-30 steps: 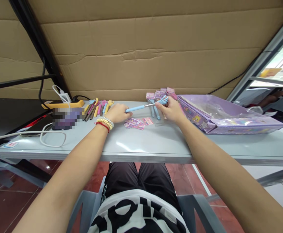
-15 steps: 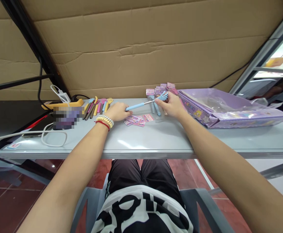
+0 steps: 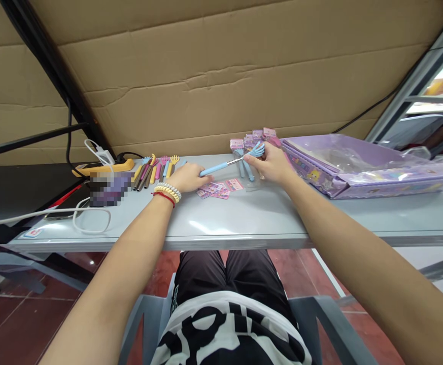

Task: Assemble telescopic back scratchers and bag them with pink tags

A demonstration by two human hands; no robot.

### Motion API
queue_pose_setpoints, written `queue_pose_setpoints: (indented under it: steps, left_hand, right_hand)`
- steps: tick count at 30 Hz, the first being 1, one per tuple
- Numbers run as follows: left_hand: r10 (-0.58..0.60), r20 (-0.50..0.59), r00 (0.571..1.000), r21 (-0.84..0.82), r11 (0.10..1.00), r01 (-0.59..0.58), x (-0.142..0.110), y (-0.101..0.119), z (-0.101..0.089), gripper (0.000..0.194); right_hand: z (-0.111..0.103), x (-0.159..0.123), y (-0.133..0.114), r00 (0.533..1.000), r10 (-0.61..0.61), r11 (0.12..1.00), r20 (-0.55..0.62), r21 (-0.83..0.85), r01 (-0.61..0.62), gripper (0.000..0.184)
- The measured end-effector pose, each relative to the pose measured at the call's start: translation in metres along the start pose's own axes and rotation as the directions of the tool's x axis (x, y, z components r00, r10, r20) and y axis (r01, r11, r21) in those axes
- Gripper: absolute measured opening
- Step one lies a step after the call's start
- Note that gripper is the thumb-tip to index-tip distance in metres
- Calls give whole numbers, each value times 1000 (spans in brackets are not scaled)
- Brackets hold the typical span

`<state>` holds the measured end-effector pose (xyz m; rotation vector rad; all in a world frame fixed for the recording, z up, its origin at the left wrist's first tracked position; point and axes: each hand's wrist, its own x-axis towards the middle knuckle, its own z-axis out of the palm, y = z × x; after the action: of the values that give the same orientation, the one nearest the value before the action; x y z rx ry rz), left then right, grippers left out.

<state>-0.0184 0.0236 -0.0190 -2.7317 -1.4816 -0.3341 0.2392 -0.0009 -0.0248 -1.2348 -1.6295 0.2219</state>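
While the left hand (image 3: 186,177) holds one end of the blue scratcher (image 3: 215,168), the right hand (image 3: 272,163) holds the other. The left grip is closed around the handle, with the fingers curled in. The right grip is pinched on the scratcher close to its little claw, with the thumb on the near side; some of those fingers are hidden, so I cannot tell how they all sit. The scratcher is between the two hands, over the middle of the bench (image 3: 251,218), and its claw points right and a bit far.

To the right is a big purple box (image 3: 392,185) with its top open. Clear plastic (image 3: 343,154) lies inside it, all crinkly. Left of the box, just past the right hand, are some packs (image 3: 249,139) with pink tops. Blue sticks show in the packs on the left; what is in the others is too small to tell.

Pink cards (image 3: 217,189) lie in a loose pile on the near side of the scratcher. Left of the left hand is a row of sticks (image 3: 155,172) in yellow, pink, blue and brown, with small claws at the far ends. Farther left, a white cord (image 3: 92,231) loops on the bench.
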Motion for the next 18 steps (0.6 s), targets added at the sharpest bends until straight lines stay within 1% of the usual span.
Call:
queue_pose_setpoints:
  steps: [4,8,12,18]
  left_hand:
    - [8,1,1000,-41,999,-8,-1,1,-1,50]
    - [-11,20,1000,-9,1000,11,-1,2,-2,43]
    - [-19,31,999,1,1000,18,0,3,-3,40]
    - [-21,39,999,-37,999,22,-2,5,-4,41]
  right_hand:
    - [0,-1,1,1000,-7,1000,-1,12,8,38]
    - [-1,0,2,1000,0,1000,24,-5,0,38]
    - [-1,1,5,999,17,1000,27,-15,-17,37]
    - [0,0,6,997,38,998,60,39,-40,35]
